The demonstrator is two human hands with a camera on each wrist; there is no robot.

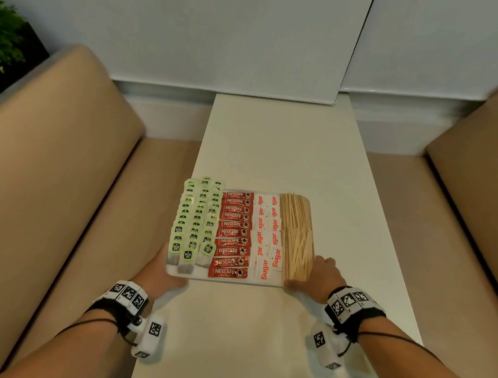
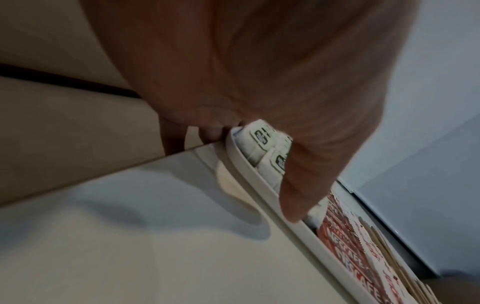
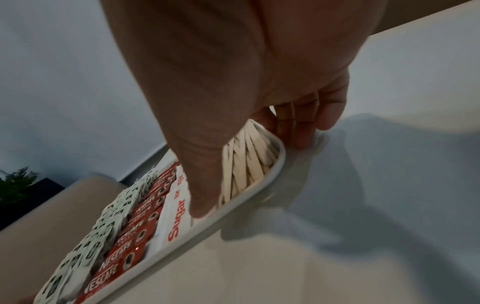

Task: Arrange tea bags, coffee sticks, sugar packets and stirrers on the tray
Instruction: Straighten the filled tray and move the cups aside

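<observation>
A white tray [image 1: 193, 277] lies on the narrow pale table [image 1: 277, 149], its left side past the table's left edge. It holds rows of green-tagged tea bags [image 1: 196, 220], red coffee sticks [image 1: 233, 235], white sugar packets [image 1: 268, 235] and wooden stirrers [image 1: 297, 237]. My left hand [image 1: 169, 272] grips the near-left corner, thumb [image 2: 293, 201] on the rim [image 2: 309, 242] and fingers [image 2: 207, 131] curled round the corner. My right hand [image 1: 309, 272] grips the near-right corner, thumb [image 3: 202, 201] inside the rim [image 3: 233, 207], fingers [image 3: 303, 127] curled round the outside.
Beige padded benches flank the table on the left [image 1: 64, 174] and the right [image 1: 464, 205]. A green plant [image 1: 1, 29] stands at the far left. A white wall closes the table's far end. The tabletop beyond the tray is bare.
</observation>
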